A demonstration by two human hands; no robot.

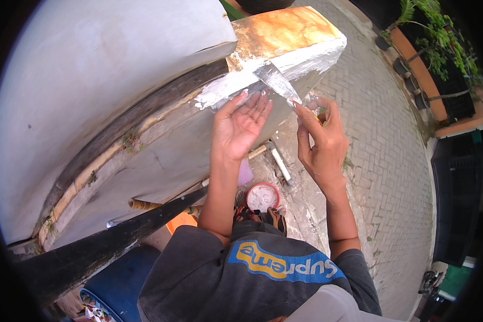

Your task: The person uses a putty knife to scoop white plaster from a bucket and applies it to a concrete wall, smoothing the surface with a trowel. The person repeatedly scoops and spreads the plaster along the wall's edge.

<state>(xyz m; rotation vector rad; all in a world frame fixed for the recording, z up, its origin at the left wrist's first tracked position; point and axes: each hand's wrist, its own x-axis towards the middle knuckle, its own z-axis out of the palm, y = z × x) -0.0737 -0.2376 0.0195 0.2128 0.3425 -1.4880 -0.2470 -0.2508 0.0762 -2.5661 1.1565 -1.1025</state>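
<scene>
Gripping a metal scraper in the head view, the right hand has its fingers closed around the handle, and the blade lies against white putty along the edge of an orange-stained ledge. The left hand is open, palm up, just below the putty; I cannot tell whether its fingertips touch it. A red-rimmed bucket holds pale paste near the feet.

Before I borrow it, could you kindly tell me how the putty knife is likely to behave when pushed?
The putty knife looks thin-bladed, so it may flex slightly. It is probably light, since the right hand alone holds it. Whitish smears could make it slippery.
</scene>
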